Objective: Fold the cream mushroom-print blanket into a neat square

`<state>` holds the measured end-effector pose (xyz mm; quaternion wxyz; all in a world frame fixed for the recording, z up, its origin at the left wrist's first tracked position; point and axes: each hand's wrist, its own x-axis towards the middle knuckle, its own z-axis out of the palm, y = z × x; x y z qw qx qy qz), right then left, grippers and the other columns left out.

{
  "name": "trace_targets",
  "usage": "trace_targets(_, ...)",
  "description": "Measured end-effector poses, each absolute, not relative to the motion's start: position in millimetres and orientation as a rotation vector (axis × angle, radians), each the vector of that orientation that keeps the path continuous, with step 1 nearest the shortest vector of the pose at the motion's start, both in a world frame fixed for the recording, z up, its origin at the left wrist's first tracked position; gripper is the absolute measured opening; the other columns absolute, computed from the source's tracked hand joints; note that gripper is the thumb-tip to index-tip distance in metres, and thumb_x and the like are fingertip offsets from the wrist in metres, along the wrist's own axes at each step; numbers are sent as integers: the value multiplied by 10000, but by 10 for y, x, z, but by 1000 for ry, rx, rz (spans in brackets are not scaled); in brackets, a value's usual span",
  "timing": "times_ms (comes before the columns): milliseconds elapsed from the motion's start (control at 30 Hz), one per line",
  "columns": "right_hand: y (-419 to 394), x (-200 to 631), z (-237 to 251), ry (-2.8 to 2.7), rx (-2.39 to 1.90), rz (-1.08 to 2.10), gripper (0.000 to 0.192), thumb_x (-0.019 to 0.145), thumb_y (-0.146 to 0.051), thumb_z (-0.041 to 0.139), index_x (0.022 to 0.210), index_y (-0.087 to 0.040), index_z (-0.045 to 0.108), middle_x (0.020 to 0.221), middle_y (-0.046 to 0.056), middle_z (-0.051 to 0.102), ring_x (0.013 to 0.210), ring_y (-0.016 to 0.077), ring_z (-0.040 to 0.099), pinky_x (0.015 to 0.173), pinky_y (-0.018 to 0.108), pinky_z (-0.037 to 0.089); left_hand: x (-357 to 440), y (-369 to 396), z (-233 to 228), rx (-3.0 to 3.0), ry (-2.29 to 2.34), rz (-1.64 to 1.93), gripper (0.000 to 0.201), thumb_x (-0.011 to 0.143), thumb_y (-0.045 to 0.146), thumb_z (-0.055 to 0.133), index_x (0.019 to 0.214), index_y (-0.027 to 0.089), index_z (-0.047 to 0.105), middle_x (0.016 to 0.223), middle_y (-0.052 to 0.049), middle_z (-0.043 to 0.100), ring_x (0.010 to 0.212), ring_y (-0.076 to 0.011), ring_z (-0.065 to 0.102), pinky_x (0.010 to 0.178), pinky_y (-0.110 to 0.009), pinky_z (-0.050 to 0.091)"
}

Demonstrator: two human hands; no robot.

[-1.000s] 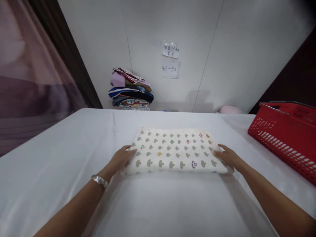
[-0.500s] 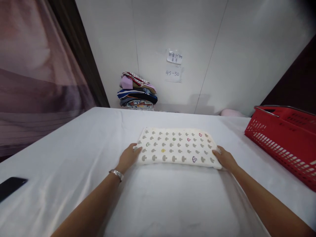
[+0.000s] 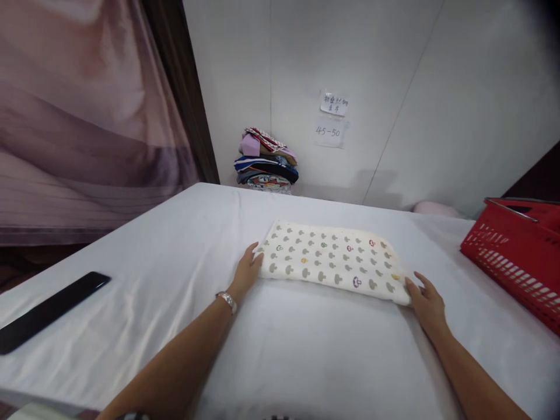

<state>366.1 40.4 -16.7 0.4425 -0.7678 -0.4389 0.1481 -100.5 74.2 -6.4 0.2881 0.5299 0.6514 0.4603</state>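
Note:
A folded cream cloth [image 3: 326, 259] with rows of grey mushroom prints, a few of them coloured, lies flat at the middle of the white-covered table. My left hand [image 3: 247, 271] is at its left edge, thumb on the fabric and fingers around the side, pinching it. At the near right corner is my right hand [image 3: 429, 303], its fingers apart and the thumb side touching or very close to the cloth. A silver bracelet [image 3: 227, 301] circles my left wrist.
A red plastic basket [image 3: 516, 256] stands at the right. A long black flat object [image 3: 52, 312] lies on the left of the table [image 3: 175, 251]. Beyond the far edge, a stack of folded fabrics [image 3: 266, 160] rests against the wall. A pinkish curtain [image 3: 96, 116] hangs at left.
The view has swung left, so everything sits further right in it. My right hand has loosened from the cloth's right edge and its fingers have spread; my left stays at the left edge.

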Motion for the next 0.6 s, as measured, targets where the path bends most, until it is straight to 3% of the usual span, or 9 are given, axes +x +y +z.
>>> trace_targets(167, 409, 3785, -174, -1236, -2020, 377, 718, 737, -637, 488, 1264, -154, 550, 766, 65, 640, 705, 240, 603, 690, 359, 476, -995, 599, 37, 1632, 2030, 994, 507, 902, 401, 364, 1363, 193, 389, 948, -82, 676, 838, -235, 640, 768, -346, 482)
trace_targets(433, 279, 3797, -143, -1455, -2276, 322, 679, 817, -640, 362, 1329, -209, 473, 1002, 121, 658, 969, 285, 610, 806, 378, 470, -1025, 447, 127, 1601, 2177, 674, 540, 877, 436, 372, 1354, 183, 392, 1040, -108, 665, 931, -265, 634, 776, -350, 474)
trace_targets(600, 273, 3712, -74, -1497, -2333, 326, 633, 849, -603, 322, 1328, -216, 466, 1018, 118, 664, 975, 280, 614, 801, 378, 470, -1017, 472, 192, 1635, 2228, 553, 563, 872, 454, 364, 1362, 175, 386, 1126, -134, 637, 981, -292, 620, 788, -373, 465)
